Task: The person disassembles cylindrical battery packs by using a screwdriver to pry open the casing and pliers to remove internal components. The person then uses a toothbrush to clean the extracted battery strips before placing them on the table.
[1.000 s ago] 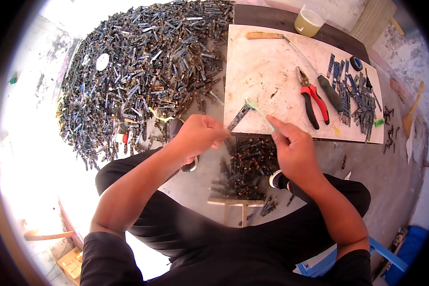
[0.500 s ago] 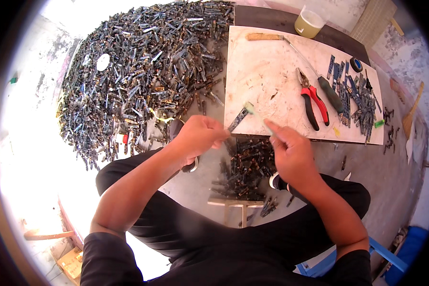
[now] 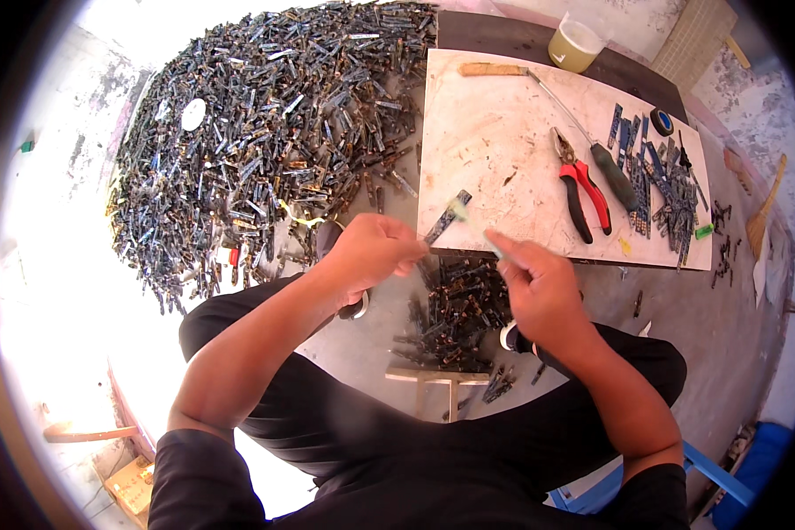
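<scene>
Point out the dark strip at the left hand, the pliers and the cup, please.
Dark strip (image 3: pixel 442 223): head view, middle of its exposed length.
Pliers (image 3: pixel 594 191): head view, on the red handle.
Cup (image 3: pixel 571 56): head view, on its side wall.

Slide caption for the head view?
Left hand holds a narrow dark strip, right hand a blurred greenish implement, at a pale rectangular board.

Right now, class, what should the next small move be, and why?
Perhaps one light stroke by the right hand along the dark strip: the left hand has the strip's near end in a pinched grip, its far end sticks out over the pale board, and the right hand's greenish tool shows as a blur near that end.
</scene>
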Demonstrator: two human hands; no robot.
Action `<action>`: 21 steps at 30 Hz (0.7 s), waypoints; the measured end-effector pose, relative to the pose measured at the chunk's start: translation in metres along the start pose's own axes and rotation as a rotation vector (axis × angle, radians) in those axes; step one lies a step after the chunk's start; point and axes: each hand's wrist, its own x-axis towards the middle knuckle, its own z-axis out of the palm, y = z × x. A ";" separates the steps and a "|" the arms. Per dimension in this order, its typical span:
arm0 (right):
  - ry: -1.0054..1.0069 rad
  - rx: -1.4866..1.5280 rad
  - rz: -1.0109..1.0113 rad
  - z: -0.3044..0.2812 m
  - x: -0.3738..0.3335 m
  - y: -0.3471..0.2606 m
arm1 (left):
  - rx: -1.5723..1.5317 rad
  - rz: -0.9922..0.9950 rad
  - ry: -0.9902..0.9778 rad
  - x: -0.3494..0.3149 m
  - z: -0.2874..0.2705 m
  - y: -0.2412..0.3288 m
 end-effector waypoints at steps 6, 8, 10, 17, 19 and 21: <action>0.038 -0.044 0.010 -0.005 0.005 -0.004 | -0.017 0.003 -0.003 0.001 -0.001 -0.002; -0.060 -0.001 -0.017 0.005 -0.008 -0.005 | -0.008 0.004 -0.010 0.001 -0.001 0.000; -0.136 0.035 -0.083 0.013 -0.018 -0.007 | 0.010 0.014 -0.029 0.000 -0.001 0.002; -0.024 -0.051 -0.101 0.003 -0.004 0.003 | -0.008 0.005 -0.008 -0.001 -0.001 0.003; -0.098 -0.014 -0.119 0.016 -0.018 -0.003 | -0.005 -0.002 -0.023 -0.001 -0.002 0.003; -0.060 -0.055 -0.150 0.014 -0.016 0.002 | -0.012 0.008 -0.031 0.000 -0.003 0.001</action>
